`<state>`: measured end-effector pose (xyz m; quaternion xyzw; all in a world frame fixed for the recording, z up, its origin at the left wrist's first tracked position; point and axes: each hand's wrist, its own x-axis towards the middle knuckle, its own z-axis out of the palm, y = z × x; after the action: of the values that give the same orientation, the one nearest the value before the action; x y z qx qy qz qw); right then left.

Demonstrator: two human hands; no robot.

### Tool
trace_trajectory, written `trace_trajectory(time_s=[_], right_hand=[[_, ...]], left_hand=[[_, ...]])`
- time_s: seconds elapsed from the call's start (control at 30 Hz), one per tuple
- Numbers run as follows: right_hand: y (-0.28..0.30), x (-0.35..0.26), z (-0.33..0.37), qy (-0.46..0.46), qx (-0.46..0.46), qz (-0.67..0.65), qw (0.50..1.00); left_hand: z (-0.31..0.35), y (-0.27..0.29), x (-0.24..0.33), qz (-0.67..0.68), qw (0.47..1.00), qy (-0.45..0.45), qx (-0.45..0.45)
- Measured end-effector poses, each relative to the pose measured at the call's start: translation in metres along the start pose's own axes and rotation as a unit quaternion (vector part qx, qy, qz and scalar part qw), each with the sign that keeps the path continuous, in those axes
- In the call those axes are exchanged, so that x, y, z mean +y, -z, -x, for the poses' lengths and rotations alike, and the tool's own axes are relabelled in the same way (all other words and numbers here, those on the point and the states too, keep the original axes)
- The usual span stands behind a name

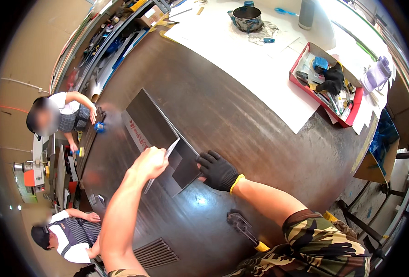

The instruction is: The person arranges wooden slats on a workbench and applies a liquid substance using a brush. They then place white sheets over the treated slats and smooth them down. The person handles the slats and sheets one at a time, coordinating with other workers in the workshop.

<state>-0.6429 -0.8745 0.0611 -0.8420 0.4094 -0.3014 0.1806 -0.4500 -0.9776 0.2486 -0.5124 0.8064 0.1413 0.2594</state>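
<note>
A dark grey bent sheet-metal panel with red handwriting on one face lies across the brown worktable. My bare left hand is closed around the pale near edge of its raised face; the fingertips are partly hidden. On the right, my right hand, in a black glove with a yellow cuff, holds the panel's lower right edge, fingers over it and thumb side against it. A dark clamp-like tool with a yellow handle end lies nearer to me, below the right hand.
Several dark rods lie beside my left forearm. At the far right are a red box of tools, a purple bottle and a blackened pot on white sheets. Two people stand along the left side, by a blue can.
</note>
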Motion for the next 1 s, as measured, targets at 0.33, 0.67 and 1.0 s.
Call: trace_trajectory(time_s=[0.33,0.67,1.0], right_hand=[[0.000,-0.002,-0.001,0.000,-0.008,0.022,1.000],[-0.002,-0.001,-0.003,-0.005,0.008,0.026,1.000],[-0.053,-0.028,-0.135,-0.052,-0.102,0.019,0.993]], left_hand=[[0.049,0.076,-0.014,-0.045,0.998,0.040,0.012],[0.114,0.136,-0.003,-0.059,0.996,0.046,0.040],[0.072,0.075,0.037,0.023,0.997,0.037,0.059]])
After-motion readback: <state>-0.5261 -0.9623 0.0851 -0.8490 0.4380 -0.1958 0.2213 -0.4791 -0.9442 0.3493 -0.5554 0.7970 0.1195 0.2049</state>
